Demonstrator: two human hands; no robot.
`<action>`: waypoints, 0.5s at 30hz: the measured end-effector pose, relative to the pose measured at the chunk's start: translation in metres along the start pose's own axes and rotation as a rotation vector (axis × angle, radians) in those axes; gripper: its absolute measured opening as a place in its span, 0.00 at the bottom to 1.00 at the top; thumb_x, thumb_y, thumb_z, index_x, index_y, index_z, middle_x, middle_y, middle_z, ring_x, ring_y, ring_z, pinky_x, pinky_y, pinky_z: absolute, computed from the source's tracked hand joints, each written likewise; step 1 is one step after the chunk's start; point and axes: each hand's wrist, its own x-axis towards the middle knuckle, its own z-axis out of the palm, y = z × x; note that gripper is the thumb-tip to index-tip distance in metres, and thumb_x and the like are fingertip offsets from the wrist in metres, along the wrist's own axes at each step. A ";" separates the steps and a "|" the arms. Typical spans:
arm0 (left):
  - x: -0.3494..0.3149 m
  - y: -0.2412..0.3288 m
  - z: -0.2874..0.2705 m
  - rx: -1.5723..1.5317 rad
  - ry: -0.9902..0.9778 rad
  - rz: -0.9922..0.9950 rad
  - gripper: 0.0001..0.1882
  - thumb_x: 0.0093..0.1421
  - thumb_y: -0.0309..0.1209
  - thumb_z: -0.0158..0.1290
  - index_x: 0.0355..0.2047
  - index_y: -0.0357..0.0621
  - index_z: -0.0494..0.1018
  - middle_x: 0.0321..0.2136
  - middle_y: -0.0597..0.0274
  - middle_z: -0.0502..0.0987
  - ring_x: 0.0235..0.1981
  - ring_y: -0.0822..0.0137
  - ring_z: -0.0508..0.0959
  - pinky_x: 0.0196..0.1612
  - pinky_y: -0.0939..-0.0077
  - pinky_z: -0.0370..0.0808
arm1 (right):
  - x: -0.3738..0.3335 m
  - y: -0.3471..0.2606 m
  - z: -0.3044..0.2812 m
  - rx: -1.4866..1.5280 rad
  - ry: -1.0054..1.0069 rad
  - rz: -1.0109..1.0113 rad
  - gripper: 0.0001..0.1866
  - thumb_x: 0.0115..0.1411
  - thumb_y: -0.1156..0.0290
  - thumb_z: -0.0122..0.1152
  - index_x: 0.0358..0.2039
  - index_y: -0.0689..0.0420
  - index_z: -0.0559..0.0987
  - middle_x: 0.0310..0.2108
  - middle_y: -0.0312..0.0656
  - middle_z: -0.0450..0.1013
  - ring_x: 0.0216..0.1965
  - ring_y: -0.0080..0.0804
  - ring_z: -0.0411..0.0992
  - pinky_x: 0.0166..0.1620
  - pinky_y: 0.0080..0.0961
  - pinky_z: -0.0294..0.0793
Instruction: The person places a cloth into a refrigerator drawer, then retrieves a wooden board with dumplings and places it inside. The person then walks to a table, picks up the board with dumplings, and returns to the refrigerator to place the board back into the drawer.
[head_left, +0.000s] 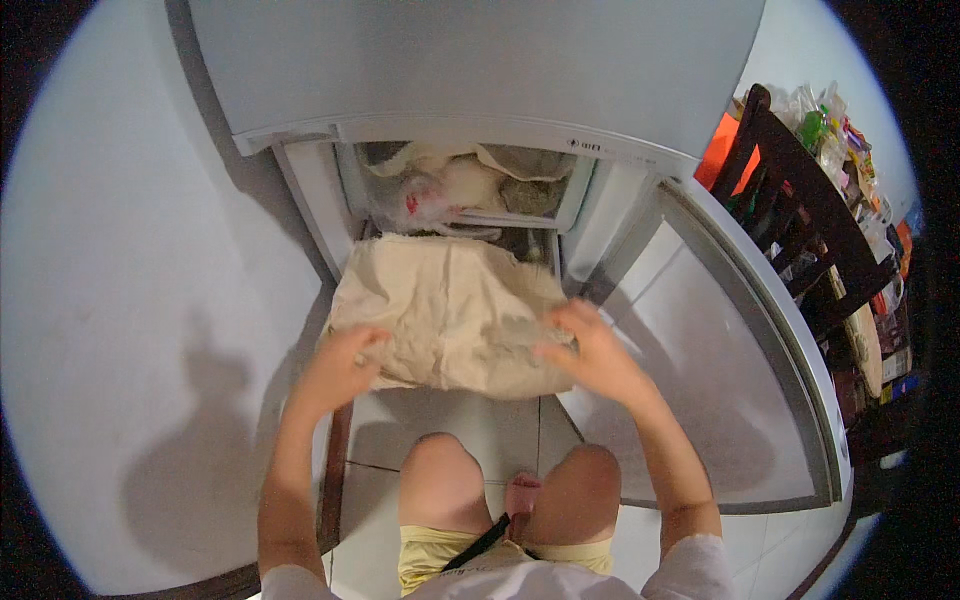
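A large beige cloth bag (450, 305) lies across the front of an open lower drawer of a white fridge (480, 70). My left hand (345, 365) grips the bag's near left edge. On the bag's near right edge rests my right hand (590, 350), its fingers curled over the fabric. Behind the bag, an upper drawer (470, 185) holds plastic-wrapped packages and another beige bag. My bare knees show below the bag.
The open fridge door (740, 370) swings out to the right. A dark wooden chair (800, 210) and a table crowded with bottles and packets stand at far right. A pale wall (130, 300) fills the left. White floor tiles (470, 430) lie under me.
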 end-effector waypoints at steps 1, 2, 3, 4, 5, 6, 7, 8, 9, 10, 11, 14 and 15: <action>0.020 0.008 -0.001 -0.031 0.037 -0.070 0.21 0.53 0.28 0.46 0.50 0.43 0.65 0.46 0.47 0.69 0.43 0.53 0.71 0.48 0.64 0.67 | 0.016 0.008 0.005 -0.038 0.088 0.124 0.23 0.51 0.62 0.62 0.45 0.61 0.71 0.41 0.49 0.68 0.37 0.44 0.71 0.39 0.34 0.71; 0.048 0.014 0.006 -0.003 0.104 -0.015 0.22 0.53 0.29 0.46 0.50 0.44 0.64 0.45 0.47 0.69 0.44 0.53 0.71 0.48 0.64 0.67 | 0.028 0.032 0.013 -0.072 0.186 0.161 0.23 0.51 0.60 0.61 0.43 0.62 0.71 0.40 0.51 0.69 0.36 0.46 0.71 0.38 0.36 0.71; 0.070 0.009 0.009 0.045 0.187 0.019 0.22 0.54 0.29 0.46 0.51 0.44 0.63 0.45 0.46 0.69 0.44 0.53 0.71 0.47 0.63 0.68 | 0.043 0.052 0.028 -0.083 0.284 0.174 0.24 0.51 0.58 0.61 0.42 0.63 0.71 0.39 0.52 0.70 0.35 0.47 0.72 0.38 0.38 0.71; 0.088 -0.019 0.014 0.211 0.273 0.020 0.23 0.54 0.31 0.47 0.52 0.45 0.63 0.44 0.47 0.69 0.44 0.53 0.71 0.47 0.62 0.69 | 0.058 0.053 0.035 -0.123 0.172 0.268 0.25 0.51 0.57 0.61 0.42 0.63 0.71 0.38 0.53 0.71 0.34 0.47 0.72 0.37 0.38 0.71; 0.103 -0.046 0.017 0.378 0.356 0.016 0.23 0.55 0.33 0.47 0.52 0.45 0.63 0.44 0.48 0.69 0.44 0.52 0.71 0.46 0.62 0.69 | 0.072 0.053 0.043 -0.163 0.056 0.357 0.25 0.51 0.56 0.61 0.41 0.63 0.72 0.36 0.53 0.72 0.34 0.46 0.73 0.37 0.38 0.71; 0.113 -0.048 0.017 0.449 0.334 -0.070 0.23 0.55 0.35 0.48 0.52 0.45 0.63 0.45 0.48 0.68 0.45 0.52 0.71 0.46 0.62 0.69 | 0.078 0.059 0.048 -0.213 -0.061 0.463 0.25 0.50 0.55 0.61 0.40 0.63 0.72 0.35 0.54 0.72 0.33 0.46 0.73 0.36 0.39 0.71; 0.123 -0.050 0.016 0.520 0.312 -0.155 0.24 0.55 0.37 0.49 0.52 0.46 0.63 0.46 0.49 0.68 0.45 0.52 0.71 0.46 0.62 0.69 | 0.082 0.067 0.054 -0.252 -0.084 0.459 0.25 0.50 0.54 0.61 0.39 0.63 0.73 0.33 0.53 0.73 0.32 0.45 0.73 0.36 0.38 0.71; 0.130 -0.052 0.016 0.590 0.290 -0.241 0.25 0.55 0.38 0.50 0.52 0.46 0.63 0.47 0.49 0.68 0.46 0.51 0.70 0.46 0.61 0.69 | 0.084 0.076 0.060 -0.292 -0.106 0.454 0.24 0.50 0.54 0.61 0.38 0.63 0.74 0.31 0.53 0.74 0.31 0.45 0.73 0.35 0.38 0.71; 0.136 -0.049 0.016 0.552 0.279 -0.239 0.24 0.55 0.39 0.50 0.51 0.46 0.64 0.47 0.49 0.69 0.45 0.52 0.71 0.46 0.62 0.69 | 0.084 0.089 0.065 -0.332 -0.130 0.461 0.24 0.50 0.54 0.61 0.36 0.64 0.74 0.29 0.52 0.74 0.31 0.44 0.73 0.35 0.37 0.71; 0.137 -0.042 0.016 0.515 0.263 -0.238 0.23 0.55 0.40 0.51 0.50 0.46 0.65 0.46 0.49 0.70 0.45 0.53 0.72 0.45 0.62 0.70 | 0.084 0.105 0.071 -0.236 -0.192 0.483 0.23 0.51 0.55 0.59 0.36 0.65 0.75 0.30 0.53 0.74 0.32 0.47 0.73 0.36 0.38 0.71; 0.140 -0.039 0.017 0.477 0.248 -0.236 0.23 0.54 0.41 0.51 0.48 0.46 0.66 0.45 0.49 0.71 0.45 0.54 0.72 0.45 0.63 0.70 | 0.086 0.122 0.073 -0.140 -0.251 0.505 0.22 0.52 0.56 0.58 0.35 0.65 0.75 0.31 0.53 0.74 0.33 0.49 0.73 0.37 0.38 0.72; 0.149 -0.078 0.019 0.413 0.168 -0.212 0.17 0.54 0.40 0.52 0.41 0.45 0.71 0.35 0.51 0.76 0.37 0.56 0.76 0.41 0.64 0.72 | 0.098 0.118 0.067 0.151 -0.421 0.570 0.19 0.52 0.58 0.56 0.31 0.64 0.76 0.34 0.53 0.73 0.36 0.50 0.72 0.40 0.38 0.72; 0.152 -0.089 0.017 0.321 0.164 -0.232 0.15 0.54 0.39 0.51 0.38 0.44 0.72 0.32 0.52 0.77 0.34 0.56 0.77 0.39 0.65 0.73 | 0.100 0.113 0.063 0.250 -0.469 0.595 0.17 0.52 0.59 0.56 0.29 0.64 0.77 0.35 0.52 0.73 0.37 0.49 0.72 0.41 0.38 0.71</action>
